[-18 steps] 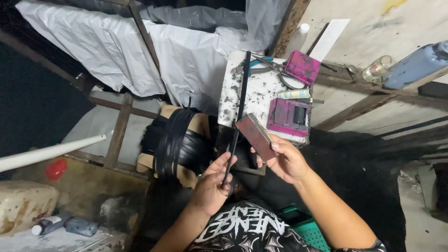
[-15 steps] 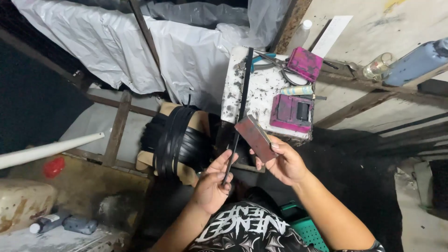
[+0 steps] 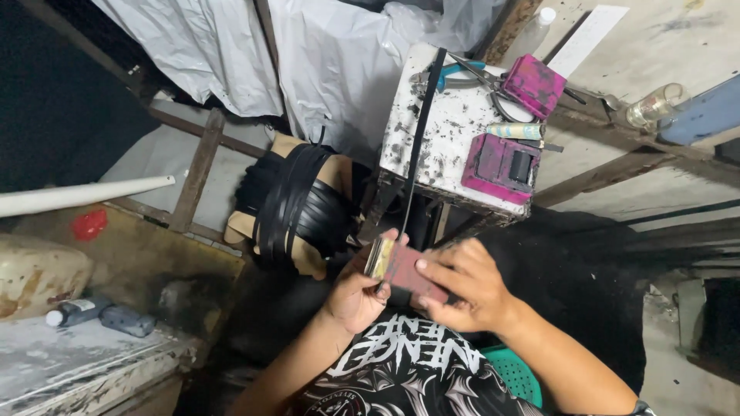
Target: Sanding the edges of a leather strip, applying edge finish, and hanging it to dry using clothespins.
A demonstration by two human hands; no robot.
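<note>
Now both hands below tabletop [image 3: 443, 131]: left hand [image 3: 356, 291] fingers pinch black strip [image 3: 416, 146]; right hand [image 3: 466, 285] fingers grip reddish block [image 3: 408, 270].

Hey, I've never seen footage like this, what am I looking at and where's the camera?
The camera sits on a person's head and looks down at their own two bare hands. The left hand and right hand together hold a small reddish block with a pale end. A long black strip runs from the hands up across a stained white stand. On the stand lie pliers and two pink boxes. Left of it sits a bundle of black strips.
</note>
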